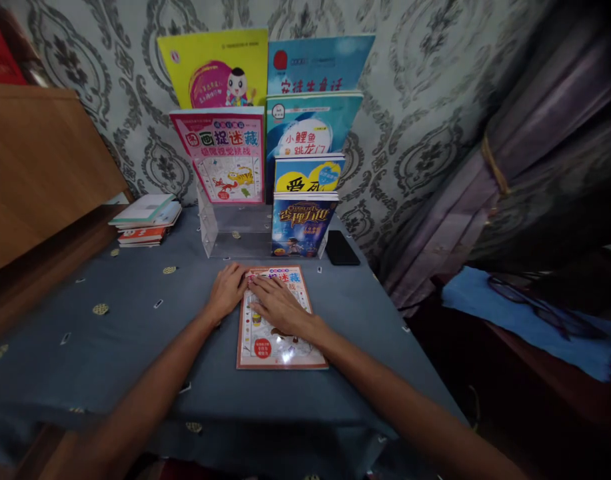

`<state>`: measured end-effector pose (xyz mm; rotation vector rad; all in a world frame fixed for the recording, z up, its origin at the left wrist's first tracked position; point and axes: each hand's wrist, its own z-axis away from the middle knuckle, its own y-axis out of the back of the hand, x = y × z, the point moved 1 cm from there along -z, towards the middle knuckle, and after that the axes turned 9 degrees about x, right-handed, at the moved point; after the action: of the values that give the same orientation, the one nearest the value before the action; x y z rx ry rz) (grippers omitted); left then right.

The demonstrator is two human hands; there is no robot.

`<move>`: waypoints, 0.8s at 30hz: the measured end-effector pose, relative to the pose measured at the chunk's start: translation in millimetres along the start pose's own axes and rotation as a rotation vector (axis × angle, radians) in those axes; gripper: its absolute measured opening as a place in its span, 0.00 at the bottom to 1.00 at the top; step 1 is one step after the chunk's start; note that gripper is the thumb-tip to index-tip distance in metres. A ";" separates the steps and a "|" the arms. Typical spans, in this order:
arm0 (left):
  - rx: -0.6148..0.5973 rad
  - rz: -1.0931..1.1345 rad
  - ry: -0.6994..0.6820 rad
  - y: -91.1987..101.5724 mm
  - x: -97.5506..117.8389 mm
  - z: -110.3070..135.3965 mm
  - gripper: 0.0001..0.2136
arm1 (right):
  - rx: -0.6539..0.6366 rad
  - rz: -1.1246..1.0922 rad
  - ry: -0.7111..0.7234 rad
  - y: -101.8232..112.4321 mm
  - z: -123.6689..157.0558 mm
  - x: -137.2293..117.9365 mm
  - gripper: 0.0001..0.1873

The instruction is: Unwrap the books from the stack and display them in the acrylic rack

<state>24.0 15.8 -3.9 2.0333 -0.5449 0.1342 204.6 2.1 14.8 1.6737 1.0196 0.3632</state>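
Observation:
A thin picture book (280, 347) with an orange border lies flat on the blue-grey tablecloth (135, 313) in front of me. My right hand (278, 303) lies flat on its cover, fingers stretched toward the upper left corner. My left hand (228, 290) rests at the book's top left corner, fingers curled over that edge. Behind the book stands a clear acrylic display rack (235, 230) with several children's books upright in tiers, among them a pink one (225, 157) and a dark blue one (300, 223).
A small stack of books (145, 219) lies at the table's back left beside a wooden headboard (40, 167). A black phone (341, 248) lies right of the rack. Patterned wallpaper is behind; tied purple curtains (510, 167) hang at right.

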 end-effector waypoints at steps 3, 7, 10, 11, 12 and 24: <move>-0.008 -0.026 -0.003 0.6 1.3 -0.4 0.11 | -0.012 -0.017 -0.033 -1.2 1.1 2.9 0.26; -0.022 -0.049 0.006 2.3 4.1 -1.3 0.11 | -0.009 0.000 -0.120 6.4 11.6 21.1 0.24; -0.037 -0.061 0.013 3.8 5.7 -1.4 0.11 | 0.041 0.047 -0.224 16.4 24.1 44.9 0.22; -0.040 -0.064 0.014 4.1 5.9 -1.4 0.11 | 0.063 0.062 -0.263 19.7 28.5 53.2 0.21; -0.042 -0.067 0.015 4.3 6.0 -1.3 0.11 | 0.088 0.071 -0.288 22.7 32.6 60.9 0.20; -0.037 -0.121 -0.053 6.2 9.2 -3.0 0.12 | 0.243 -0.100 -0.371 14.0 43.8 98.9 0.19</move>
<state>29.9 12.9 5.5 2.0326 -0.4525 -0.0022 298.4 50.1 -13.3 1.8115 0.8875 -0.1419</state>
